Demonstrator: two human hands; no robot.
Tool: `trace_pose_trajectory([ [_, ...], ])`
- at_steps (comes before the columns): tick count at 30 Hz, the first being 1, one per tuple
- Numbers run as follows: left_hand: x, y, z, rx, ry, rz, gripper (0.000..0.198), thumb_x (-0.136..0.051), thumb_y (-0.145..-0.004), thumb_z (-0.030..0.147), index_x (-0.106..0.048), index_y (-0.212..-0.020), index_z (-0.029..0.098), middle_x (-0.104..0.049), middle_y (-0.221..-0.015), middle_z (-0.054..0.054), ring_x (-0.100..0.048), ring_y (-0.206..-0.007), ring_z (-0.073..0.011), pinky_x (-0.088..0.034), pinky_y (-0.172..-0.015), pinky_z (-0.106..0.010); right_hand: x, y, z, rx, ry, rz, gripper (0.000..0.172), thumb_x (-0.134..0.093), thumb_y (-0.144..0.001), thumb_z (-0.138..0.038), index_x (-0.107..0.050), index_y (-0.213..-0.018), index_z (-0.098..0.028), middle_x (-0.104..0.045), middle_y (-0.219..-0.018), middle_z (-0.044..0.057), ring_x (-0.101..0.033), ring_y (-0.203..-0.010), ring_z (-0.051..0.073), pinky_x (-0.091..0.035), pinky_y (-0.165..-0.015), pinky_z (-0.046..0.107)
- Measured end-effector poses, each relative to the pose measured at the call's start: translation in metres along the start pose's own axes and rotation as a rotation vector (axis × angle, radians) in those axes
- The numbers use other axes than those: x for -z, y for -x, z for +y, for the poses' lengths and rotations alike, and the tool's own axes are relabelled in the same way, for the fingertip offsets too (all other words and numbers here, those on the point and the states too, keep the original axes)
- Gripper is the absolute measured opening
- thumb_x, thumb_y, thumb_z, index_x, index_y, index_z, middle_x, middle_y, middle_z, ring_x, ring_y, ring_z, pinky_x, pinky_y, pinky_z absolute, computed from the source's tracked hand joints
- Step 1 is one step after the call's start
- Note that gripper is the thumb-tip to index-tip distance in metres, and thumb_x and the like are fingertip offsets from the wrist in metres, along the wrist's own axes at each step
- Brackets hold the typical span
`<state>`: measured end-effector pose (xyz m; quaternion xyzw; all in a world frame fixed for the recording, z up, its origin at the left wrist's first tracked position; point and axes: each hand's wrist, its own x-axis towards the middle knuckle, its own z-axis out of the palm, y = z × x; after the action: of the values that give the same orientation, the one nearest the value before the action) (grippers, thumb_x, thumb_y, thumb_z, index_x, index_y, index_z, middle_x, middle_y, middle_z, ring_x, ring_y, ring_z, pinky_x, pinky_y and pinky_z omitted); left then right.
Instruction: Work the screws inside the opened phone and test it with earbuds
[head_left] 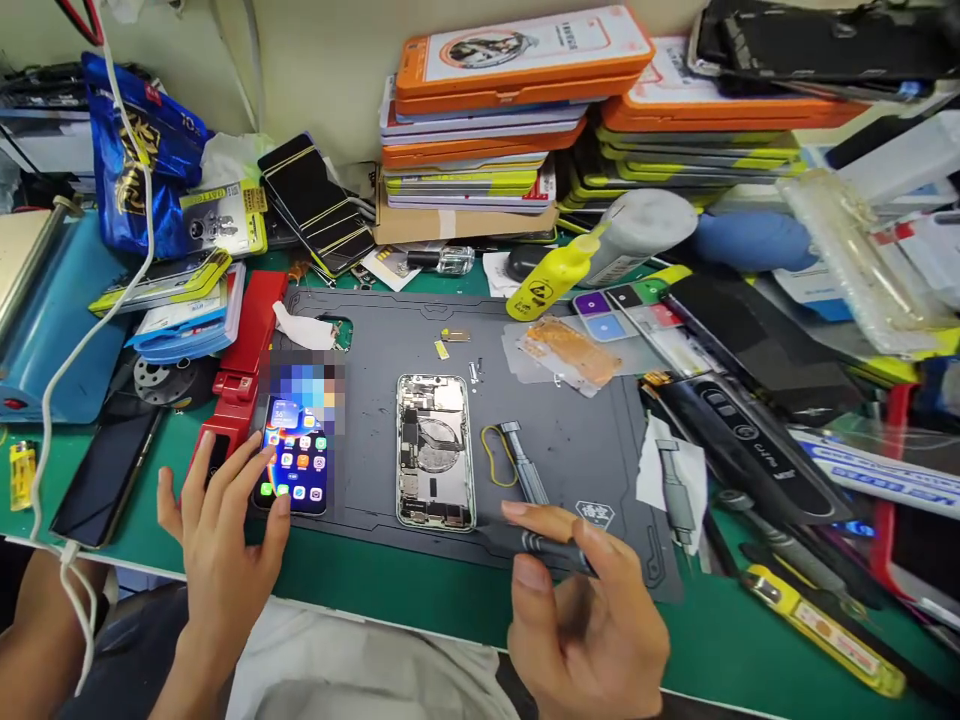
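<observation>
My left hand (225, 520) has its fingers spread over a lit phone (300, 455) showing app icons, with fingertips at its left edge and screen and the thumb by its lower edge. To the right, on the grey mat (367, 400), lies an opened phone (435, 455) with its inside parts bare. In my right hand (592, 610) is a dark-handled screwdriver (547, 547), lying between thumb and forefinger and pointing left to the opened phone's lower corner. Another screwdriver (525, 465) and a yellow rubber band (496, 455) lie just above that hand.
Stacked orange boxes (517, 60) rise at the back. A yellow bottle (555, 275) stands tilted behind the mat. On the right are a yellow cutter knife (825, 630) and a long black device (750, 430). A dark phone (109, 475) and white cable (49, 420) are at left.
</observation>
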<state>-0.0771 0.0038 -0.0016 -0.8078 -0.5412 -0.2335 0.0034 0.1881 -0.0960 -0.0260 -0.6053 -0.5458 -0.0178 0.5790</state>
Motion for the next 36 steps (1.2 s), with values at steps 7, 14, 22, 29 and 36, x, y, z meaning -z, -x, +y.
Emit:
trace_pose_trajectory([
  [7,0.000,0.005,0.004,-0.100,-0.066,-0.120,0.066,-0.070,-0.099,0.068,-0.061,-0.156,0.036,-0.049,-0.168,-0.016,-0.019,-0.174,-0.0418,0.007,-0.142,-0.065,-0.005,-0.002,0.005,0.001,0.038,0.029,0.083,-0.069,-0.087,0.009,-0.056,-0.162,-0.023,-0.076,-0.112,0.010,-0.078,-0.098,0.022,-0.067,-0.078,0.039],
  [14,-0.002,0.009,0.007,-0.157,-0.022,-0.131,0.072,-0.059,-0.096,0.083,-0.063,-0.153,0.038,-0.029,-0.181,-0.015,-0.011,-0.176,-0.0400,0.014,-0.141,-0.064,-0.009,-0.003,0.008,0.014,0.035,0.066,0.080,-0.069,-0.088,0.007,-0.057,-0.161,-0.021,-0.076,-0.108,0.010,-0.079,-0.089,0.023,-0.069,-0.074,0.041],
  [22,-0.012,0.011,0.002,-0.117,0.050,0.007,0.078,-0.075,-0.101,0.054,-0.043,-0.162,0.019,-0.059,-0.159,-0.026,-0.027,-0.173,-0.0343,0.005,-0.144,-0.062,-0.003,-0.010,0.009,-0.022,0.091,0.310,0.071,-0.064,-0.100,-0.008,-0.052,-0.165,-0.034,-0.063,-0.086,0.000,-0.059,-0.059,0.015,-0.057,-0.052,0.031],
  [29,-0.016,0.013,0.001,-0.115,0.046,0.066,0.068,-0.078,-0.101,0.042,-0.050,-0.156,0.014,-0.065,-0.155,-0.024,-0.029,-0.173,-0.0336,0.001,-0.145,-0.062,0.042,-0.027,0.036,-0.301,0.600,-0.068,0.050,-0.070,-0.104,-0.051,-0.073,-0.144,-0.021,-0.070,-0.096,0.006,-0.062,-0.075,0.017,-0.049,-0.069,0.031],
  [36,-0.018,0.017,-0.003,-0.030,0.017,0.126,0.059,-0.071,-0.105,0.031,-0.053,-0.157,0.012,-0.075,-0.143,-0.016,-0.028,-0.173,-0.0321,0.003,-0.145,-0.059,0.039,-0.028,0.050,-0.143,0.728,-0.275,0.054,-0.052,-0.112,-0.056,-0.069,-0.149,-0.021,-0.066,-0.099,0.008,-0.061,-0.083,0.022,-0.048,-0.075,0.035],
])
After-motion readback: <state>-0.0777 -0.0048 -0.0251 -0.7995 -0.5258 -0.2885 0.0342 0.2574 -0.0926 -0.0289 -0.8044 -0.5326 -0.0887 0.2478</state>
